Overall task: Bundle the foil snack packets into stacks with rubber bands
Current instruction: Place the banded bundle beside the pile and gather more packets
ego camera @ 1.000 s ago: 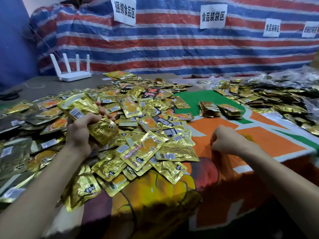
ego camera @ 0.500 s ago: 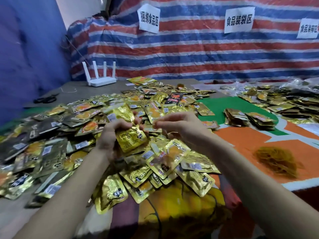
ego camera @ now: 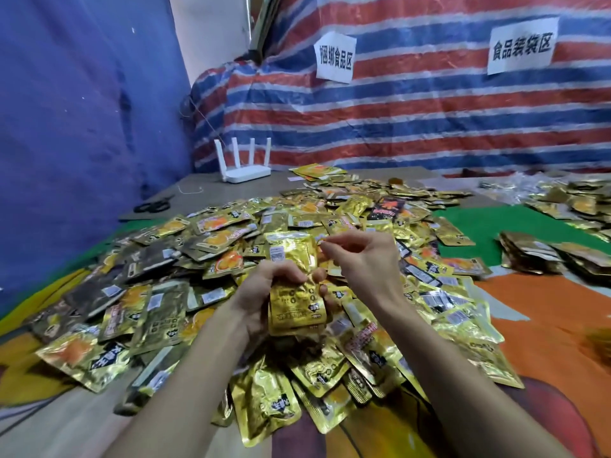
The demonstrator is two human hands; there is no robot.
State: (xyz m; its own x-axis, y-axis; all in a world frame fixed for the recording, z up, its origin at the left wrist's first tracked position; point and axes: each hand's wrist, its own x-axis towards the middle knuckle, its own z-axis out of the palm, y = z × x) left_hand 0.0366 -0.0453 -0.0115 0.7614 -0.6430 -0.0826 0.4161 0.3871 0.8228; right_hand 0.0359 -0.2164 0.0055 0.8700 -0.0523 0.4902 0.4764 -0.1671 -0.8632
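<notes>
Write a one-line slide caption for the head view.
Left hand grips a stack of gold packets over the loose pile; right hand hovers beside its top.

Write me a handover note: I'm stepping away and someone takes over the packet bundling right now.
Left hand grips a stack of packets, held upright above the loose packets.
Right hand pinches what looks like a rubber band at the stack's top.
Done: a few stacks lie on the green patch, right.
To do: band the held stack, then bundle the loose packets spread across the table.
</notes>
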